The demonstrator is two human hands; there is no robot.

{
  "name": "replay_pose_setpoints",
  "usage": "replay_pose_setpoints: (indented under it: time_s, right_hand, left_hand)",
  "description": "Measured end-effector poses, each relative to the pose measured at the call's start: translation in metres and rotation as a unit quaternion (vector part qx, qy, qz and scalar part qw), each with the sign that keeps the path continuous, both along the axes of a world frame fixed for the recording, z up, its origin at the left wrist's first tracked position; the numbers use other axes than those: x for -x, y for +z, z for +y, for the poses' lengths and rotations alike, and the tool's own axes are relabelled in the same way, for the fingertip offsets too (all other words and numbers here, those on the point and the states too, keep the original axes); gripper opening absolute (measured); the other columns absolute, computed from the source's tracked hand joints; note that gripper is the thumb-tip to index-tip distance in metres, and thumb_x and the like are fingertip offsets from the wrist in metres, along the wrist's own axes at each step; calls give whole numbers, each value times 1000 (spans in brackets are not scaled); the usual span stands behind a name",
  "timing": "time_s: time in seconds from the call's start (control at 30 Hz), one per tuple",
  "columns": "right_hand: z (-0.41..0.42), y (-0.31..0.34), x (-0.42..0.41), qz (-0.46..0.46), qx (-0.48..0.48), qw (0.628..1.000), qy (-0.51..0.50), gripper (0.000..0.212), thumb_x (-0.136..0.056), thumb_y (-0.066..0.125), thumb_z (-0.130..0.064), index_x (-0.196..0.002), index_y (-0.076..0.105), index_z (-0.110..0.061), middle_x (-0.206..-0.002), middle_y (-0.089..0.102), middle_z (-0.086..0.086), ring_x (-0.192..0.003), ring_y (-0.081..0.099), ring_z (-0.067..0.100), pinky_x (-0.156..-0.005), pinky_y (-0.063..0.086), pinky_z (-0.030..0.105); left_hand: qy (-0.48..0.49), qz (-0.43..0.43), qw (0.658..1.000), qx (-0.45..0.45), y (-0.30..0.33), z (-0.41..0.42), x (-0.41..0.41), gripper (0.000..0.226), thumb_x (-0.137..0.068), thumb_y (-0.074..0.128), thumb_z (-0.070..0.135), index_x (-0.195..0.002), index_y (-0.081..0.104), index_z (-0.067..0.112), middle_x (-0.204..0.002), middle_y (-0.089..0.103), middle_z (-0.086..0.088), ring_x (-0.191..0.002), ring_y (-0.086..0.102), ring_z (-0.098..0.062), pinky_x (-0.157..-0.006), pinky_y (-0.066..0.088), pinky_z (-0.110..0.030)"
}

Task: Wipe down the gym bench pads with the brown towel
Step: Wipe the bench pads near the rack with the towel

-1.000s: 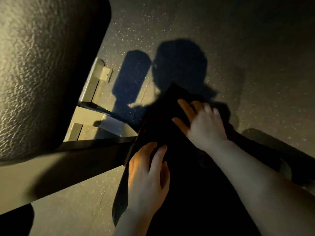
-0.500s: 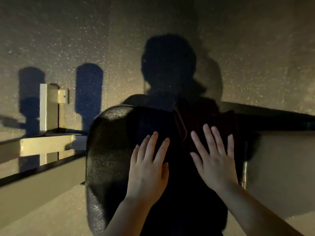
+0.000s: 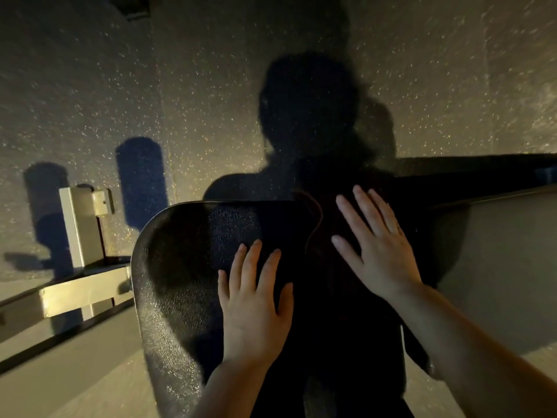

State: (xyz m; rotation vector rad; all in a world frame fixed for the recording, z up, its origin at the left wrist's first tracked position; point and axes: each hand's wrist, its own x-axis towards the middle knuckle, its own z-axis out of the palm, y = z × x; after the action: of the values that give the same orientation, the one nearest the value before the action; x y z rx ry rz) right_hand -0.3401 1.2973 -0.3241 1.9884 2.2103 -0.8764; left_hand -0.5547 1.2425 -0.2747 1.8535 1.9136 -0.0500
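A speckled floor (image 3: 422,70) fills most of the view, lit from behind the person so that a large dark shadow of a head and shoulders (image 3: 307,116) is cast across its middle. A pale metal frame (image 3: 81,294) of square tubing is seen at the left, with an upright post (image 3: 75,224) rising from a horizontal bar, and two rounded shadows are thrown on the floor beside it. A dark beam (image 3: 482,173) runs off to the right edge. In the lower centre the gym bench pad (image 3: 177,282) is seen, black and textured, with a rounded corner catching the light at its left; its right part lies in deep shadow. The brown towel (image 3: 319,242) is spread over the right half of the pad, so dark that only a reddish edge curving down its left side can be made out; its full extent cannot be told. The right hand (image 3: 379,245) is laid flat on the towel, fingers straight and spread, nothing being gripped. The left hand (image 3: 256,306) is laid flat lower down and to the left, fingers straight and slightly apart; whether towel or bare pad lies beneath it cannot be told in the shadow. A thin ring (image 3: 398,227) is worn on one finger of the right hand.
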Motion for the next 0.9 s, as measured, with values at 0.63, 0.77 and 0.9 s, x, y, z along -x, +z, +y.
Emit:
replay_pose_setpoints:
  time_s: [0.63, 0.77, 0.9]
  right_hand:
    - [-96, 19, 63, -65, -54, 940, 332, 66, -90, 32, -55, -151, 28, -31, -163, 19, 4, -150, 15, 33, -108, 12, 74]
    - [-48, 12, 52, -110, -64, 972, 198, 76, -88, 35, -67, -153, 14, -33, -163, 14, 4, -149, 16, 25, -106, 8, 79]
    - [-48, 10, 116, -121, -67, 986, 96, 78, -88, 36, -59, -154, 12, -25, -165, 1, 8, -152, -1, 29, -106, 1, 79]
  left_hand:
    - [189, -95, 977, 41, 38, -50, 43, 38, -89, 69, 15, -126, 61, 13, -124, 51, -1, -113, 53, -21, -94, 50, -42]
    - [265, -130, 954, 56, 46, -66, 65, 35, -93, 64, 18, -127, 60, 18, -120, 42, 13, -113, 48, -11, -94, 43, -28]
    - [312, -157, 937, 19, 53, -87, 94, 21, -95, 62, 18, -116, 64, 17, -102, 53, 15, -95, 55, -4, -80, 39, -13]
